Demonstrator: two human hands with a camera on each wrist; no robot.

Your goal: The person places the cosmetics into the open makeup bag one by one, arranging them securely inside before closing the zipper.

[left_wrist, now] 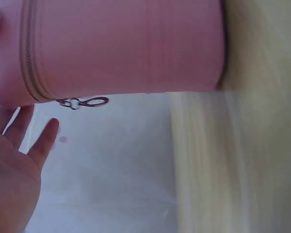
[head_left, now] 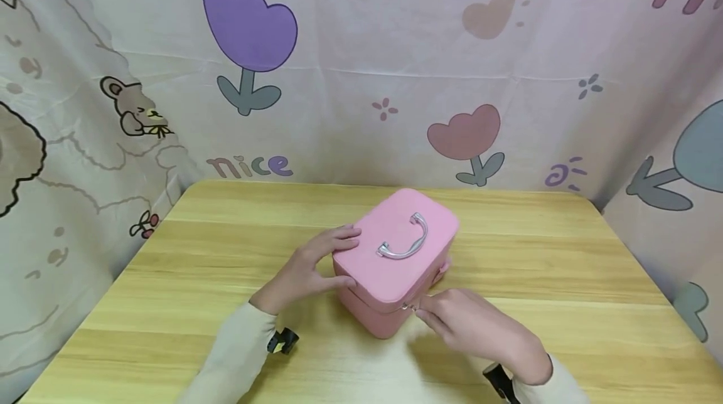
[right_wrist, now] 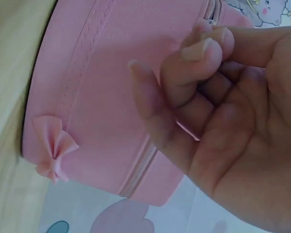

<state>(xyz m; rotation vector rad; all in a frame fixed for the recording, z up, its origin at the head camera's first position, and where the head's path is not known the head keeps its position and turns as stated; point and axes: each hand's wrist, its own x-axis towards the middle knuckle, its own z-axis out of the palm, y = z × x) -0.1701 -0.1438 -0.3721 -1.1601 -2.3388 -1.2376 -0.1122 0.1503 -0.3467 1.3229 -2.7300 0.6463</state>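
A pink case with a silver handle on its lid stands on the table, turned at an angle. My left hand rests on its left side, fingertips on the lid and thumb along the lid's edge. At the near corner my right hand pinches a small metal zipper pull. Curled fingers hide most of that pull in the right wrist view. The left wrist view shows the zipper round the case and another dangling metal zipper pull.
A pink bow sits low on the case's side. The wooden table extends around the case. Behind and beside it hangs a printed cloth with flowers and a bear. Both wrists carry small black cameras.
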